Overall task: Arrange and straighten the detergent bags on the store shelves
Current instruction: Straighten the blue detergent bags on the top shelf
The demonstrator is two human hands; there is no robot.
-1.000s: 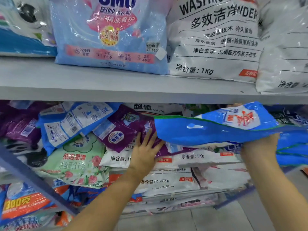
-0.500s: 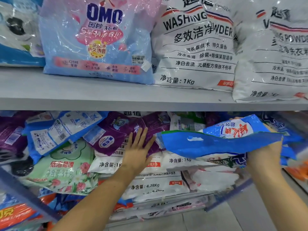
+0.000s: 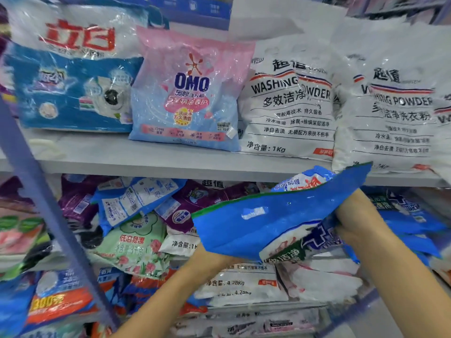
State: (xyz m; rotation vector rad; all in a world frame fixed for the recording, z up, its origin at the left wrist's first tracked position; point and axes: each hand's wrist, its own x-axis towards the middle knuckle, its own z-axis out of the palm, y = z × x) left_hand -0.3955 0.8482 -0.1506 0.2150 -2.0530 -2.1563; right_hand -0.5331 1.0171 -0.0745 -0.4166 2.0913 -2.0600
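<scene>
A blue detergent bag (image 3: 268, 223) is held in front of the lower shelf, tilted with its right end raised to the edge of the upper shelf (image 3: 146, 162). My right hand (image 3: 351, 215) grips that right end from below. My left hand (image 3: 210, 258) reaches under the bag's left part, and the bag hides its fingers. Behind the bag, the lower shelf holds a loose heap: a purple bag (image 3: 192, 203), a green floral bag (image 3: 134, 245), a blue-and-white bag (image 3: 134, 198) and flat white bags (image 3: 239, 284).
On the upper shelf stand a blue-and-white bag (image 3: 68, 76), a pink-and-blue OMO bag (image 3: 188, 93) and two white washing powder bags (image 3: 288, 106) (image 3: 395, 106). A blue shelf upright (image 3: 48, 211) slants across the left. More blue bags (image 3: 410, 223) lie at the right.
The view has tilted up. The blue bag has risen and tipped, its right end higher. My left hand has left the purple bag and gone under the blue bag.
</scene>
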